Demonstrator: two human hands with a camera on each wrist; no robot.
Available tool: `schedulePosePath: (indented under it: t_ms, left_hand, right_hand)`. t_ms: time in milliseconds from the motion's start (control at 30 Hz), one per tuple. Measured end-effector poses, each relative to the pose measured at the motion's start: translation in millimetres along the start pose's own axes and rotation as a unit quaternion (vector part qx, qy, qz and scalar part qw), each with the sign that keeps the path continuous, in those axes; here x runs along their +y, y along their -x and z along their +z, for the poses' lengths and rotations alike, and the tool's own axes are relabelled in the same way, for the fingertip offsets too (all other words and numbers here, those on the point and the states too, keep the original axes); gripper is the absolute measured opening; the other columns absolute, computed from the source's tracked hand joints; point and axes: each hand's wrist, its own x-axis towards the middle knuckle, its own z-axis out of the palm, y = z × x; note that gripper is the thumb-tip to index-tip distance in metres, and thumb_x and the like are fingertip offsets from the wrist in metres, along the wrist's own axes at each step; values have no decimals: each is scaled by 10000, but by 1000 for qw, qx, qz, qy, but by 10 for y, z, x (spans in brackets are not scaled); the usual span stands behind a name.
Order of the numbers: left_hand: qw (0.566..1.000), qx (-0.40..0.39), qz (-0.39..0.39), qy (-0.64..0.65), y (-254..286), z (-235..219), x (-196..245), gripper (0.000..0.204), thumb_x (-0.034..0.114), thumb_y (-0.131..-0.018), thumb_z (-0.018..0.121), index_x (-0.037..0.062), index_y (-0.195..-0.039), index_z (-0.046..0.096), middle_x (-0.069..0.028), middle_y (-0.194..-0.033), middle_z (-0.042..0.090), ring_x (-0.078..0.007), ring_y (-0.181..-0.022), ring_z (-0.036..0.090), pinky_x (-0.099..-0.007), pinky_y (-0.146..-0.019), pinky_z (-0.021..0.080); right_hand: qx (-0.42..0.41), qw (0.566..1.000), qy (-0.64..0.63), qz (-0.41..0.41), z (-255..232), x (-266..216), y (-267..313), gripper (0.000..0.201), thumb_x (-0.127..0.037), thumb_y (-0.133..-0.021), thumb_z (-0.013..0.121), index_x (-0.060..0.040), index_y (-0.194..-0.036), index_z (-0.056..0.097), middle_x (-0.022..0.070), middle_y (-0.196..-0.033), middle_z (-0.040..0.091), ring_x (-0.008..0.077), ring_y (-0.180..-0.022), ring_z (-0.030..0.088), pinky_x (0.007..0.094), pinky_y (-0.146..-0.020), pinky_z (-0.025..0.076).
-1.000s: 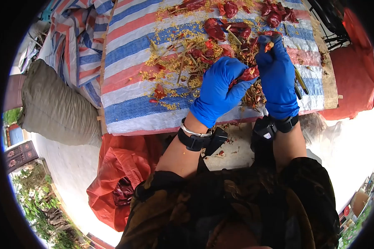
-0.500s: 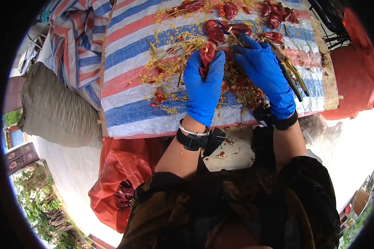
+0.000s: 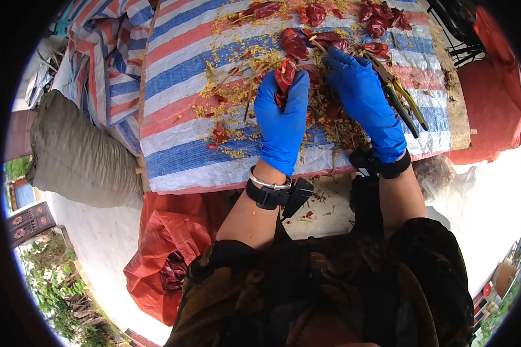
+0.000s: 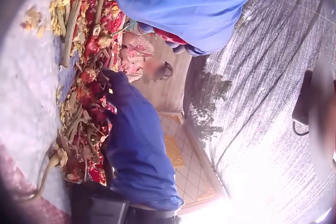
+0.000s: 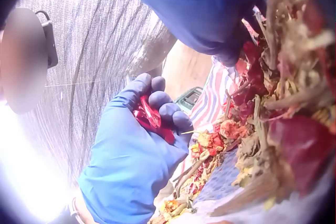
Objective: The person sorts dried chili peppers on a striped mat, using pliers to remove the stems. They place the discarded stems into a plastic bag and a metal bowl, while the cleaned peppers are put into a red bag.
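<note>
My blue-gloved left hand (image 3: pixel 282 121) grips a dried red chili (image 3: pixel 285 74) over the near middle of the striped sheet. In the right wrist view, its fingers curl round the glossy red chili (image 5: pixel 149 116). To the right, my gloved right hand (image 3: pixel 364 95) reaches down with extended fingers, the tips at the pile of chilies and stems; those tips are partly hidden. Beside this hand lie shears (image 3: pixel 411 107) with one yellow and one dark handle. Stem scraps (image 3: pixel 348 132) are heaped between the hands. Whole dried chilies (image 3: pixel 294 43) lie just beyond.
Yellow seeds (image 3: pixel 237 75) are scattered over the striped sheet (image 3: pixel 179 139). More dried chilies (image 3: pixel 378 23) lie toward the far right. A red bag (image 3: pixel 156 248) with chilies inside stands at the lower left, a stuffed grey-green sack (image 3: pixel 81 150) at the left, and red fabric (image 3: pixel 489 110) at the right.
Both hands were close together at the right, each with a chili piece. The left has moved left with a chili; the right has lowered to the pile and let go of its piece.
</note>
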Motion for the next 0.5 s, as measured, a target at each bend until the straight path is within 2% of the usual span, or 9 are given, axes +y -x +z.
schedulePosePath:
  t_ms: [33,167,233,267,300,367,400,467,500]
  left_hand:
    - [1000,2,-8,-9,0,7,28,217,90,-832,616,41,-1043,596,-4,-943,611,-74,-839,557,-230,-765,458]
    - [999,-4,-28,35,-33,-10,2,223,94,-829,618,50,-1047,594,-2,-960,608,-75,-857,549,-236,-796,445]
    - [1000,-7,-14,13,-46,16,21,238,87,-830,615,49,-1063,584,-9,-979,606,-81,-879,550,-240,-808,445]
    - [1000,-13,-3,-10,-49,33,34,253,81,-831,612,47,-1079,573,-16,-998,603,-87,-901,551,-245,-819,444]
    - [1000,-12,-2,-10,-48,47,46,253,81,-831,612,47,-1079,573,-16,-998,603,-87,-901,551,-245,-819,444]
    - [999,-48,-2,22,-42,67,61,322,-19,-801,618,48,-1104,534,-36,-1029,574,-101,-930,537,-247,-828,466]
    - [999,-48,-1,22,-42,65,56,322,-19,-801,618,48,-1104,534,-36,-1029,574,-101,-930,537,-247,-828,466]
    - [994,-100,-16,38,-43,59,41,292,62,-836,598,46,-1119,530,-38,-1040,602,-126,-970,559,-268,-854,448]
    - [994,-100,-16,38,-37,53,52,292,62,-836,598,46,-1119,530,-38,-1040,602,-126,-970,559,-268,-854,448]
  right_hand:
    - [15,991,-127,44,-20,-39,-30,239,-157,-875,505,-48,-1064,604,103,-1123,590,293,-1004,543,383,-865,410]
    - [32,952,-290,96,-244,-273,-49,240,-149,-923,448,-18,-1050,604,101,-1081,612,226,-993,579,339,-868,431]
    - [57,868,-471,147,-276,-261,-48,278,-169,-949,412,13,-1034,603,100,-1072,615,196,-1004,583,322,-887,445]
    - [44,835,-535,122,-283,-243,-39,304,-191,-949,412,36,-1053,586,145,-1091,602,235,-1007,588,349,-914,441]
    - [43,835,-535,122,-297,-271,-37,304,-191,-949,412,36,-1053,586,145,-1091,602,235,-1007,588,349,-914,441]
    - [19,746,-648,151,-339,-350,-22,329,-212,-952,406,48,-1077,565,165,-1086,598,262,-1012,584,366,-899,448]
    - [19,746,-648,151,-333,-362,-12,329,-212,-952,406,48,-1077,565,165,-1086,598,262,-1012,584,366,-899,448]
    - [14,681,-715,158,-320,-374,3,345,-223,-951,405,58,-1089,550,181,-1082,596,280,-1005,587,370,-896,449]
    - [14,681,-715,157,-326,-366,2,345,-223,-951,405,58,-1089,550,181,-1082,596,280,-1005,587,370,-896,449]
